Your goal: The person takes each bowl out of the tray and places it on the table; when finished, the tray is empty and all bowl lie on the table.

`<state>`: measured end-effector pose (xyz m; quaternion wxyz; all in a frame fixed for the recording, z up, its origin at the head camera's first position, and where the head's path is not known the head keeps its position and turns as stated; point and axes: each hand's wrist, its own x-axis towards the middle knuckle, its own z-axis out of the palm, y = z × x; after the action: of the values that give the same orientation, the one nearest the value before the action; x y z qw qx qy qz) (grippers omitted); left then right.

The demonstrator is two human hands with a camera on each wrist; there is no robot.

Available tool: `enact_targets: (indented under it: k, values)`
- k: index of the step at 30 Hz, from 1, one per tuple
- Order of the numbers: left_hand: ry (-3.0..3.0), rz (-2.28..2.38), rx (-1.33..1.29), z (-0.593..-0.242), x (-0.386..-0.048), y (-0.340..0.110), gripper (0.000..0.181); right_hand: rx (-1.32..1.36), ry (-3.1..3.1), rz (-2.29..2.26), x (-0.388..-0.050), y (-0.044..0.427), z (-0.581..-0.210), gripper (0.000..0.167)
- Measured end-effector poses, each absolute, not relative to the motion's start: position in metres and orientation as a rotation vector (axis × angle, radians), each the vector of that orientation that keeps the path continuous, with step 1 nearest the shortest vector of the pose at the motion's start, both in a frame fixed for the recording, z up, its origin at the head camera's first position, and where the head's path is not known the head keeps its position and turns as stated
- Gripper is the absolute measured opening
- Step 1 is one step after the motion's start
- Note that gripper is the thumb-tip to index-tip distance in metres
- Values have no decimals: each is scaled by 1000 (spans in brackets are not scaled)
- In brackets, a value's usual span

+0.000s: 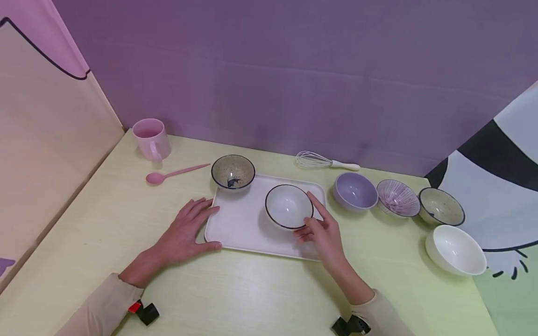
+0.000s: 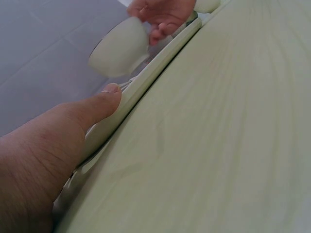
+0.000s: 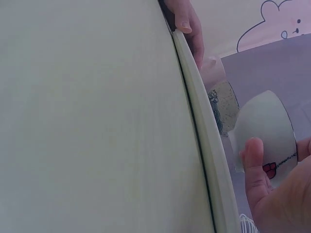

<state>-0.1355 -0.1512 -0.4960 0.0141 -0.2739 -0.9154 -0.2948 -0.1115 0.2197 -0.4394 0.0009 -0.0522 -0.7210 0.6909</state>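
Observation:
My right hand (image 1: 325, 238) grips a white bowl (image 1: 289, 206) with a dark rim at its right side. In the wrist views this bowl is off the white tray (image 1: 241, 224), with a gap beneath it. A small red and black pattern shows on its outside (image 3: 267, 126). My left hand (image 1: 180, 235) lies spread at the tray's left front corner, and its thumb (image 2: 99, 104) touches the tray's edge. A speckled beige bowl (image 1: 233, 171) with a dark rim and a dark blue figure inside stands at the tray's back left corner.
A pink mug (image 1: 152, 140) and pink spoon (image 1: 156, 178) are at the back left. A whisk (image 1: 315, 160) lies along the back wall. To the right stand a purple bowl (image 1: 356, 192), a striped bowl (image 1: 398, 198), another speckled bowl (image 1: 441, 206) and a plain white bowl (image 1: 456, 250).

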Motion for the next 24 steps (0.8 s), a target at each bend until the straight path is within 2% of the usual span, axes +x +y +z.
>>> enact_targets:
  k: [13, 24]
  values:
    - [-2848, -925, -851, -495, -135, -150, 94, -129, -2207, 2093, -65, 268, -436, 65]
    - [-2848, -937, -852, -495, -135, -150, 94, -254, -2167, 2052, -34, 304, -440, 66]
